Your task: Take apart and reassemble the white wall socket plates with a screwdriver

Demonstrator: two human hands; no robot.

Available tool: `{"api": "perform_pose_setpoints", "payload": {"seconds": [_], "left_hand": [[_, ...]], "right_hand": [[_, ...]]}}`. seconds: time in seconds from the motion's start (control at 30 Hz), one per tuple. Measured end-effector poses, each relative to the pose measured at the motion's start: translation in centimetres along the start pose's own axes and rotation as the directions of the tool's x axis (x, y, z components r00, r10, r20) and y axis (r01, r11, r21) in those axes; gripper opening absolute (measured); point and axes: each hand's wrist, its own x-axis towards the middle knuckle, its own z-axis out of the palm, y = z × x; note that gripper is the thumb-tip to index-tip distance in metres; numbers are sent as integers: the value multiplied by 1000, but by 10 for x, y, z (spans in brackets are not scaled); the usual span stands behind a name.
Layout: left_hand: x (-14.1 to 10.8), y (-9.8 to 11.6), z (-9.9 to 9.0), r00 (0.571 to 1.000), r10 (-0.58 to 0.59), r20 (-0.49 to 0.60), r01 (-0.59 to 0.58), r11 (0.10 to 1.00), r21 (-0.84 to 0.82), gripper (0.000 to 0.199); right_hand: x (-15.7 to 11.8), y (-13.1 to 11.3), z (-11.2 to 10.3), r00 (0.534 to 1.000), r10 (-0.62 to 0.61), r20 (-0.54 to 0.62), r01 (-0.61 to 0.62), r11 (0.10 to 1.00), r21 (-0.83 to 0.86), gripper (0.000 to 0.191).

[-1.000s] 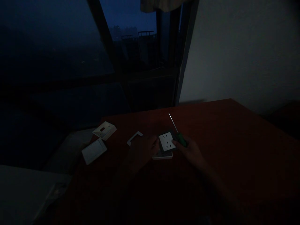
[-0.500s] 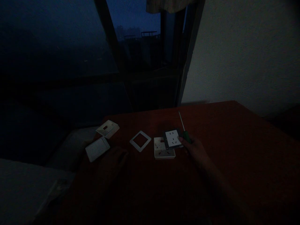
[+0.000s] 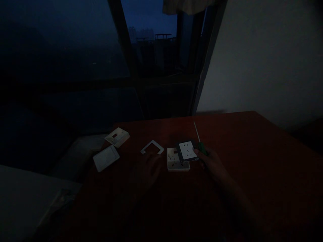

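Observation:
Between the thumb and fingers of my right hand point(image 3: 210, 161) is a wall socket point(image 3: 187, 150) with a white slotted face and a dark surround. The same hand also keeps hold of a green-handled screwdriver point(image 3: 202, 148), its shaft pointing away from me. Beneath the socket, partly covered by it, a white mounting box point(image 3: 178, 166) lies on the table. My left hand point(image 3: 148, 168), dim in the shadow, reaches over the near part of a white square frame point(image 3: 152, 143). Its fingers look apart; whether they touch the frame I cannot tell.
At the left of the reddish-brown table point(image 3: 227, 127) lie a second white mounting box point(image 3: 117, 137) and a white rectangular plate point(image 3: 106, 158). Dark window panes point(image 3: 83, 60) stand behind the table, and a pale wall point(image 3: 262, 60) rises at the right. The light is very low.
My left hand has moved right, from near the white plate to the square frame, and now hides its near corner. My right hand still holds the socket and screwdriver in nearly the same place.

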Motion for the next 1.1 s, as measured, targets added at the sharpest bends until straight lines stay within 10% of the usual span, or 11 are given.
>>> {"api": "perform_pose_setpoints", "payload": {"seconds": [0.27, 0.77, 1.1], "left_hand": [[15, 52, 15, 993, 93, 72, -77, 977, -198, 33], [34, 45, 16, 995, 61, 79, -29, 933, -359, 83], [38, 42, 22, 991, 93, 94, -60, 950, -307, 82]], "right_hand": [[-2, -5, -1, 1000, 14, 13, -14, 1000, -22, 40], [-7, -11, 6, 989, -10, 147, 13, 1000, -21, 39], [-10, -10, 8, 965, -4, 262, 16, 999, -45, 43]]}}
